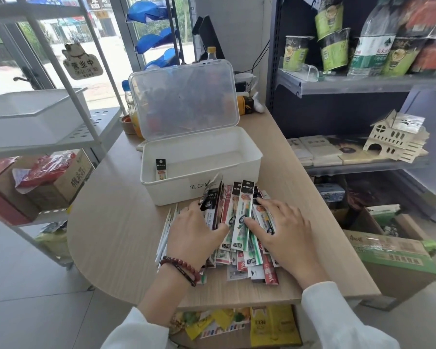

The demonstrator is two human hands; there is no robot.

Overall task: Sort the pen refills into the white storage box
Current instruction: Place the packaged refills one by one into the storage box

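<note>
left hand (194, 230) pinches upright refill packets (213, 197), right hand (285, 233) lies flat, grip wide, on the pile (247, 265).

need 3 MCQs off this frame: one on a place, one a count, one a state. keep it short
1. Where is the pile of refill packs?
A. on the table, in front of the white box
B. inside the box
C. on the floor

2. How many packs are in the box?
A. none
B. one
C. five

3. The box's lid is:
A. shut
B. open, standing upright
C. off, lying on the table

Answers:
1 A, the pile lies on the table by the box's front wall.
2 B, a single pack leans at its left end.
3 B, the clear lid stands up behind the box.
</note>
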